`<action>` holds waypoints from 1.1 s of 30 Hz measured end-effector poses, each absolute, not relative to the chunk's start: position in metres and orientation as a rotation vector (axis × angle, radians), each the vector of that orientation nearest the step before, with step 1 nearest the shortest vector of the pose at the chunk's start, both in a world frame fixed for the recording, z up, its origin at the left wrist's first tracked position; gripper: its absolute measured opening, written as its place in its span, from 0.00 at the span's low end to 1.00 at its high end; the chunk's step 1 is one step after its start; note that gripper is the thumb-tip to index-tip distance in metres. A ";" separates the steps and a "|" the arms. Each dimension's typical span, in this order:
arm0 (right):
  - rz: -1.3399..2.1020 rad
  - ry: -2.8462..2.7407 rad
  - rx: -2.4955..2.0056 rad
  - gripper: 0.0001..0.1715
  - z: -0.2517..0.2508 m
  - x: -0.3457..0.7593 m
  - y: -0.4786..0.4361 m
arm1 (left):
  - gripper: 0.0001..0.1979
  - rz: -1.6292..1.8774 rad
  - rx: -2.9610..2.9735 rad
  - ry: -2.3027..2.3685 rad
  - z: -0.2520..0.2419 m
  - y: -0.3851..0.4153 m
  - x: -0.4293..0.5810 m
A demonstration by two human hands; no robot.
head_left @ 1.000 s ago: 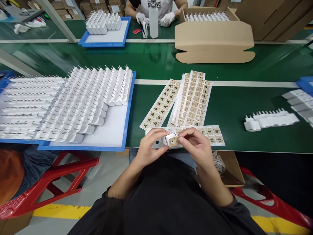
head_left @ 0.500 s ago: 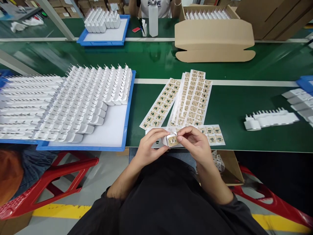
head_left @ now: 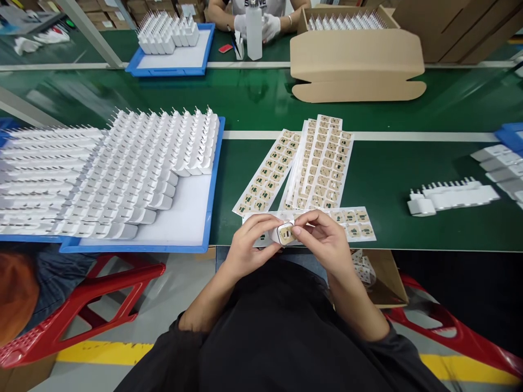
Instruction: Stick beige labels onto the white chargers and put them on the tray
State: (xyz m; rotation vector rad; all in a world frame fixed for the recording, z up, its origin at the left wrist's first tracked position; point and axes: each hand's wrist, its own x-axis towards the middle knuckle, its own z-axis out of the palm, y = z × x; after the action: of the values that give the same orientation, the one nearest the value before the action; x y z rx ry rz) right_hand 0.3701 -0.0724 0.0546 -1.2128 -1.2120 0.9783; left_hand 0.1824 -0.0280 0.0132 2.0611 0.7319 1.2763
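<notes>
My left hand (head_left: 254,244) is closed around a white charger (head_left: 278,234), whose port face is turned up to the right. A tan sticker (head_left: 285,233) lies against that face, with dark port openings showing through it. With thumb and forefinger, my right hand (head_left: 321,239) pinches at the sticker's right edge. Right below both hands, a sheet of tan stickers (head_left: 359,226) lies along the table's front edge, partly covered by them. Behind it, more sticker sheets (head_left: 322,163) overlap in a fanned pile.
On the left, a blue tray (head_left: 212,185) holds rows of white chargers (head_left: 134,163), prongs up. More chargers (head_left: 453,197) stand in a row at right. Across the table are an open carton (head_left: 357,57), a bottle (head_left: 254,32) and a co-worker's gloved hands (head_left: 269,27). Red stools (head_left: 118,286) flank me.
The sticker has shifted slightly against the charger's face, and dark port openings now show through it. Across the table, the co-worker's gloved hands have come into view.
</notes>
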 end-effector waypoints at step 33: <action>1.218 -1.111 -1.104 0.23 0.036 0.349 -0.069 | 0.21 1.611 1.794 0.712 -0.012 -0.027 0.203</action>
State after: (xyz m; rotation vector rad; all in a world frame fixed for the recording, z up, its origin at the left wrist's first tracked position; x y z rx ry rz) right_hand 0.3494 -0.0689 0.0358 -1.1036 -1.1106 1.2182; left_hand 0.2026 -0.0273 -0.0120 1.7941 0.7123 1.6115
